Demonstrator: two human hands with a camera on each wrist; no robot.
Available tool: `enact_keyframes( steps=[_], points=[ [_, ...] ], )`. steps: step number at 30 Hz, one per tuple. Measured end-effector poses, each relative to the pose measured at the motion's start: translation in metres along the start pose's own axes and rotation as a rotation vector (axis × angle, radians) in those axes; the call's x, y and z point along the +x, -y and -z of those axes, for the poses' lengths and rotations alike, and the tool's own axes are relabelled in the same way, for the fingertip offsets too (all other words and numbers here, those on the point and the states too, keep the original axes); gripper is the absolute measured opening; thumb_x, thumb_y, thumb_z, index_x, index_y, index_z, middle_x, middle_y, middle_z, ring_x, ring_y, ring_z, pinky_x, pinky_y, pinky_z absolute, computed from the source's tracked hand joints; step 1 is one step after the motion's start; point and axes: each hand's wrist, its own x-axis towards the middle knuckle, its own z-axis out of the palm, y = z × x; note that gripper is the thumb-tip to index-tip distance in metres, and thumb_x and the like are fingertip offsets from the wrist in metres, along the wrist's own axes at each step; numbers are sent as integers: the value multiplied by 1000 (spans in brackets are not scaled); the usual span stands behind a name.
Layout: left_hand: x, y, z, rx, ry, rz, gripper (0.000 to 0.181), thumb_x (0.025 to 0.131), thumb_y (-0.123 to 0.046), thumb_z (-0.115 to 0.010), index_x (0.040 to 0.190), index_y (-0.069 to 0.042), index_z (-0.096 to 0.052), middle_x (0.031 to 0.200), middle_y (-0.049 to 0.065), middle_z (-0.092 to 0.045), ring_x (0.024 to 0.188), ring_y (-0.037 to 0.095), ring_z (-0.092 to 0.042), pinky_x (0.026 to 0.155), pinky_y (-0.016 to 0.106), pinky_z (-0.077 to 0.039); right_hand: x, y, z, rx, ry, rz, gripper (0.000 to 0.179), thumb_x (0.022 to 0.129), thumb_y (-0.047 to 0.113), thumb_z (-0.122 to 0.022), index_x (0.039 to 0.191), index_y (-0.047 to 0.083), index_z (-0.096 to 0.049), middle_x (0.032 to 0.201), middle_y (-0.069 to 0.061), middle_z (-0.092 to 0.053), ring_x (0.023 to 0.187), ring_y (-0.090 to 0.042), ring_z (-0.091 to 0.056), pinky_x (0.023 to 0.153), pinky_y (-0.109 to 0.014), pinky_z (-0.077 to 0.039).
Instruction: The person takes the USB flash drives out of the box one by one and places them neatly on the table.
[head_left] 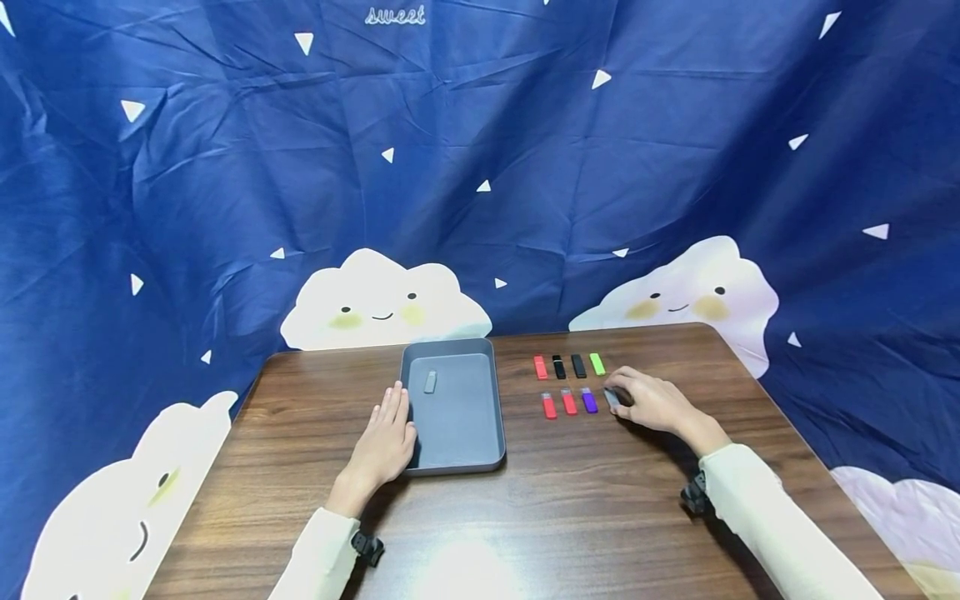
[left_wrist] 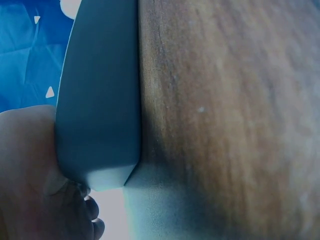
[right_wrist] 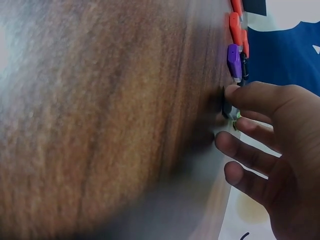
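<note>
My left hand (head_left: 384,437) lies along the left wall of a shallow dark grey tray (head_left: 465,468), fingers straight and touching its rim. In the left wrist view the tray's outer wall (left_wrist: 100,90) stands right beside this hand. A small grey USB stick (head_left: 431,382) lies inside the tray, near its far left corner. On the table to the right, my right hand (head_left: 656,402) pinches another grey USB stick (head_left: 612,398) between thumb and fingers. That stick (right_wrist: 229,109) is partly covered by the fingertips in the right wrist view.
Two rows of USB sticks lie between tray and right hand. The far row has a red (head_left: 540,367), two black and a green one (head_left: 597,364); the near row has two red and a purple one (head_left: 589,401). A blue curtain (head_left: 525,208) hangs behind the wooden table (head_left: 300,433).
</note>
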Motion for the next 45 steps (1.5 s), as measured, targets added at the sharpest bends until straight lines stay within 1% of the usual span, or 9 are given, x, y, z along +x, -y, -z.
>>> enact_keyframes(
  steps=[5,10,14,19,24,28,34,39,45],
  points=[
    [0,-2,4,-11,0,-4,63,111,-21,-40,163,12,-27,176,26,-18,164,44,-21,132,62,-24,1,1,1,21,-2,1,39,92,24,-80,128,11,-73,132,-5,-66,102,-22,-70,78,-52,-60],
    [-2,-6,7,-17,8,0,63,111,-20,-40,163,12,-26,176,26,-17,164,45,-20,132,61,-23,3,2,2,24,-12,11,34,92,21,-78,125,12,-75,129,-4,-67,91,-15,-66,71,-45,-57],
    [-3,-10,10,-35,3,-1,63,110,-18,-40,162,14,-26,175,29,-19,163,47,-21,131,63,-23,3,3,4,38,-29,17,27,93,19,-77,119,13,-76,120,-1,-65,83,-11,-60,68,-41,-54],
    [-3,-16,15,-62,-7,3,62,108,-15,-41,160,16,-29,173,31,-22,161,50,-24,130,65,-24,5,6,8,39,-42,20,17,94,20,-78,109,17,-73,111,3,-65,85,-11,-63,71,-43,-56],
    [-4,-18,17,-38,23,25,62,109,-17,-41,161,14,-29,175,29,-20,163,47,-22,132,62,-23,9,13,12,64,-54,-3,11,94,22,-77,99,23,-67,93,9,-65,79,-9,-61,67,-37,-52],
    [-4,-18,17,-21,42,37,62,111,-18,-41,162,13,-28,175,28,-19,164,45,-20,133,60,-22,15,22,14,75,-57,6,12,94,20,-76,93,25,-64,82,12,-61,72,-7,-56,62,-31,-46],
    [-4,-18,18,-20,47,37,61,111,-18,-42,162,13,-27,176,27,-18,164,45,-20,133,60,-22,24,38,19,60,-70,54,12,93,18,-76,92,24,-66,83,11,-63,73,-7,-57,61,-30,-46],
    [-5,-18,19,-21,52,33,61,111,-17,-42,162,13,-27,176,28,-18,164,46,-20,133,60,-22,31,53,21,50,-71,86,12,94,20,-77,92,24,-66,83,12,-63,73,-6,-57,61,-30,-47],
    [-3,-12,12,-52,28,12,62,110,-16,-40,162,14,-26,175,28,-17,163,47,-20,132,63,-22,40,67,21,42,-78,125,14,95,21,-77,91,26,-64,84,14,-63,71,-4,-54,61,-28,-45]
  ],
)
